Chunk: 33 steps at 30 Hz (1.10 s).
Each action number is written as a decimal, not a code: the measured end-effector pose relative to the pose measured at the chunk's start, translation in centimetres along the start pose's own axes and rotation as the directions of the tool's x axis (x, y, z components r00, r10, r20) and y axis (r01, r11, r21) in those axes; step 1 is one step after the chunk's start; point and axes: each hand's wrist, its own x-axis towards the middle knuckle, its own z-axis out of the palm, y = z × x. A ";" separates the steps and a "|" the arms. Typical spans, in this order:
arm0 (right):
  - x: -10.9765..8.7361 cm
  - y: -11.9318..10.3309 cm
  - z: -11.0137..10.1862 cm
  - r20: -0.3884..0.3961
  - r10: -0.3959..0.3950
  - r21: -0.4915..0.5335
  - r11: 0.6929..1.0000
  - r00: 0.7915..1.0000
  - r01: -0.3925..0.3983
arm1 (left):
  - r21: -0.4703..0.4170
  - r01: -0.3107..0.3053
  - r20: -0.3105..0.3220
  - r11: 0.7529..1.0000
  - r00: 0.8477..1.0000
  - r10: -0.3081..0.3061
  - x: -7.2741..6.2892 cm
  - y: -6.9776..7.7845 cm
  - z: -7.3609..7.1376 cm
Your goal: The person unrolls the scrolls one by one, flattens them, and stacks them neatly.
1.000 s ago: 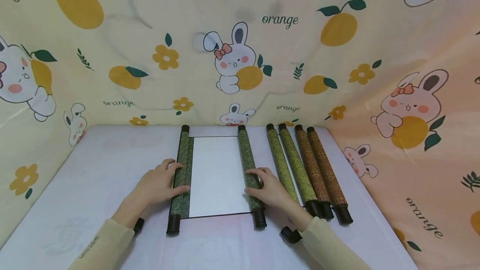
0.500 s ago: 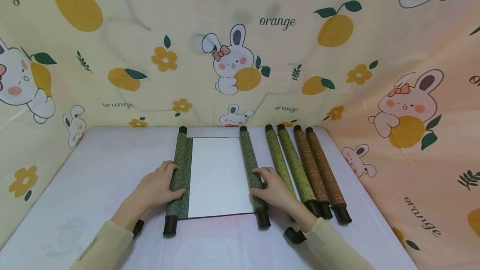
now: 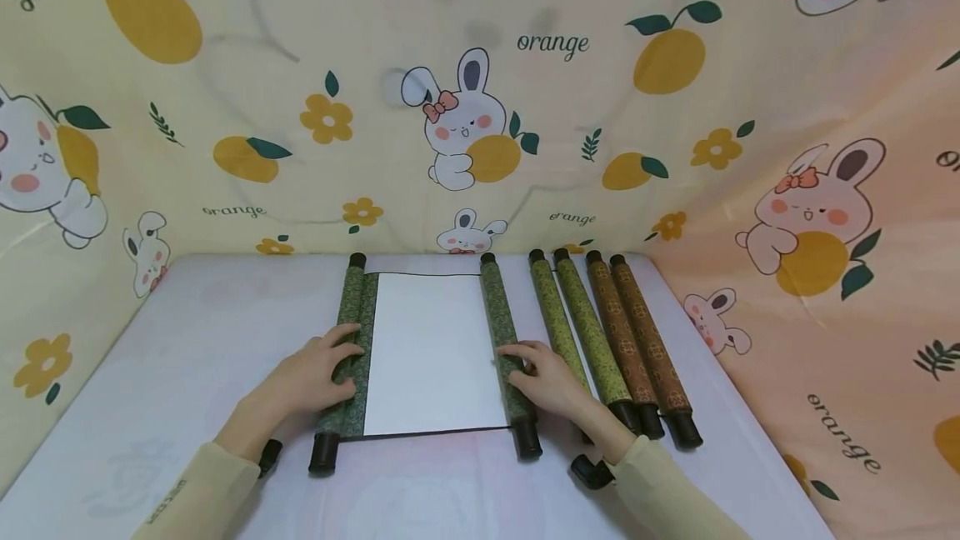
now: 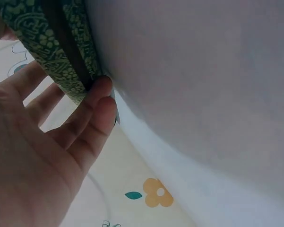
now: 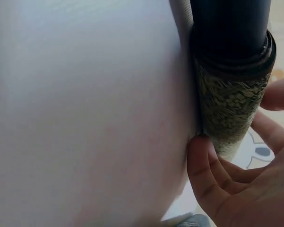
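A partly unrolled green patterned scroll lies on the table, its white sheet (image 3: 435,357) bare between two rolled ends. My left hand (image 3: 307,377) grips the left roll (image 3: 351,294), fingers over its top and thumb on the near side. Around the right roll (image 3: 497,307) curl the fingers and thumb of my right hand (image 3: 551,382). Black knobs cap both rolls. In the left wrist view, the fingertips (image 4: 101,90) lie against the green cloth (image 4: 42,42). The right wrist view has the fingers pinching the roll (image 5: 231,94) below its black knob (image 5: 231,28).
Right of the scroll lie two yellow-green rolls (image 3: 592,332) and two brown patterned rolls (image 3: 656,340), side by side, with black ends. A cloth backdrop (image 3: 285,107) printed with rabbits and oranges rises behind the white table (image 3: 217,315).
The left roll has moved left with my left hand, and the right roll shifted slightly right early on. More white sheet shows between them.
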 end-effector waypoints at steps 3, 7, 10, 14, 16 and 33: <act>0.1 0.0 0.0 0.008 0.000 0.003 1.000 1.000 0.000 | 0.002 0.006 0.003 1.000 1.000 -0.006 -0.1 -0.4 -0.1; 0.1 0.0 0.0 0.001 -0.020 -0.004 1.000 1.000 0.020 | -0.003 0.025 0.001 1.000 1.000 -0.025 -0.3 -0.8 -0.3; 0.2 -0.1 0.0 -0.005 -0.030 -0.015 0.999 1.000 0.030 | -0.003 0.030 -0.008 1.000 1.000 -0.030 -0.4 -1.0 -0.3; 0.2 -0.2 0.0 -0.017 -0.031 -0.019 0.999 0.999 0.031 | 0.005 0.025 -0.014 1.000 1.000 -0.025 -0.6 -1.1 -0.3; 0.2 -0.2 0.0 -0.026 -0.039 -0.015 0.999 0.999 0.038 | 0.012 0.028 -0.014 1.000 1.000 -0.028 -0.7 -1.2 -0.2; 0.1 0.1 0.0 -0.010 -0.035 0.002 0.999 0.999 0.035 | 0.006 0.035 -0.040 0.999 0.999 -0.035 -2.3 -2.3 -0.8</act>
